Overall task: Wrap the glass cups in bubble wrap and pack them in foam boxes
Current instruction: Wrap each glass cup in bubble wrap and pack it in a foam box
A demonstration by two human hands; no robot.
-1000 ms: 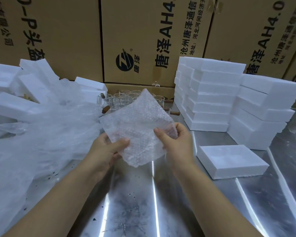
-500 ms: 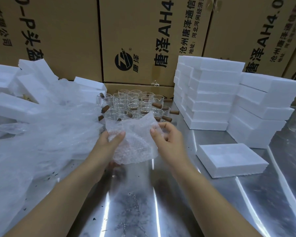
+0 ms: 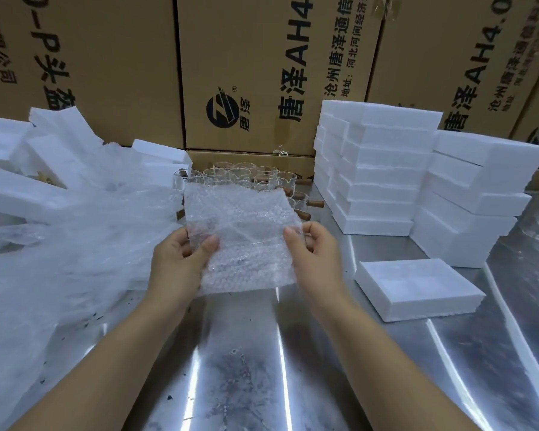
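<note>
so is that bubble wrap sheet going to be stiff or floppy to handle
Probably floppy: the bubble wrap sheet creases and bends between the left hand and right hand. Likely very light, since thumb pinches alone hold it up.

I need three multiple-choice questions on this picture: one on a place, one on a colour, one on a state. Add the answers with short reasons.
1. Where is the single foam box?
A. on the floor
B. on the table, right of the right hand
C. on a chair

2. What colour are the handles of the glass cups?
A. blue
B. white
C. brown

3. How is the bubble wrap sheet?
A. spread between left hand and right hand
B. rolled up tightly
C. flat on the table

Answers:
1 B: it rests on the steel beside that hand.
2 C: brown stubs show behind the sheet.
3 A: both hands pinch its edges.
</note>
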